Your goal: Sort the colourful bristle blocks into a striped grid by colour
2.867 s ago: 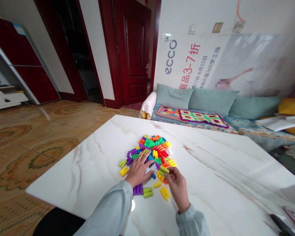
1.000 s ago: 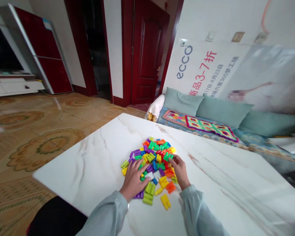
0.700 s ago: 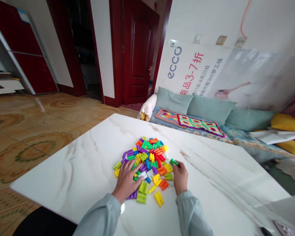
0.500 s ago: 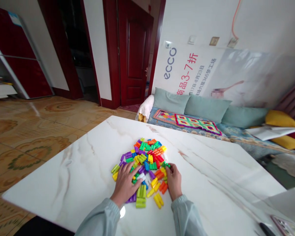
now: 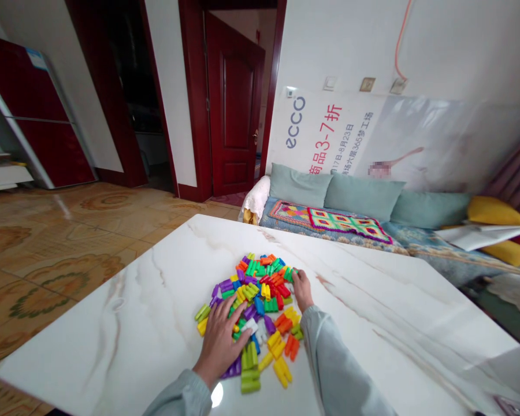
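A heap of coloured plastic blocks point(image 5: 260, 294), ridged like joined tubes, lies on a white marble-patterned table point(image 5: 156, 323). My left hand point(image 5: 220, 335) rests over the heap's left side, fingers spread, its thumb by a white block point(image 5: 250, 326). At the heap's far right edge, my right hand point(image 5: 303, 290) has its fingers closed on a green block point(image 5: 289, 274). Nearer me are a lime-green block point(image 5: 250, 364), a yellow block point(image 5: 282, 371) and an orange block point(image 5: 292, 347). Some blocks are hidden beneath my left hand.
Beyond the table stands a sofa with grey-green cushions point(image 5: 301, 185) and a crocheted cover point(image 5: 349, 224). A dark red door point(image 5: 236, 110) and a red fridge point(image 5: 39, 115) are farther back. A phone point(image 5: 509, 406) shows partly at the table's lower right.
My right hand has moved away from me, to the heap's far right edge, with a green block in its fingers. My left hand stays almost in place. The view has tilted up slightly.
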Demonstrator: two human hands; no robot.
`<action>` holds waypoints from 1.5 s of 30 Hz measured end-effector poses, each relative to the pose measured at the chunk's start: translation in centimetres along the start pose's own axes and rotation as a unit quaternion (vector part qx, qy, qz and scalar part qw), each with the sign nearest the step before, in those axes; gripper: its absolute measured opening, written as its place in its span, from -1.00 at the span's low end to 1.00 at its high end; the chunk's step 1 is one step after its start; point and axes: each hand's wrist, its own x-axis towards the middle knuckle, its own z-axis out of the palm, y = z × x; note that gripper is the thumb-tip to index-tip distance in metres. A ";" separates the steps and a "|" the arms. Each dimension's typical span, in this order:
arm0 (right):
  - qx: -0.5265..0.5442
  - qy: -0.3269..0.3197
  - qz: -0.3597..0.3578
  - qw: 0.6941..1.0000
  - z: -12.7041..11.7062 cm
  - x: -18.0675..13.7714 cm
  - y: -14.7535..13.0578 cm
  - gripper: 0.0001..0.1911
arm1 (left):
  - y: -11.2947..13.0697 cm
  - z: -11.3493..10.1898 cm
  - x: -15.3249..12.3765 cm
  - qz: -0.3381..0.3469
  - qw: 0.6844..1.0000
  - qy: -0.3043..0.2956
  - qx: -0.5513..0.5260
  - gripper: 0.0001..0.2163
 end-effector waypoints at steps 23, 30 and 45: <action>0.041 0.005 0.026 0.999 -1.2 -13.0 -1.1 -0.57 | 0.5 -1.3 0.2 0.001 0.998 0.045 -0.036 -0.63; 0.047 0.023 0.025 0.998 0.2 -12.5 -1.5 -0.56 | -0.2 -0.7 0.0 -0.013 0.998 0.043 -0.046 -0.63; -0.134 0.042 -0.062 0.988 -3.1 0.3 -0.1 -0.49 | -0.6 0.2 0.1 -0.016 0.999 0.031 -0.020 -0.63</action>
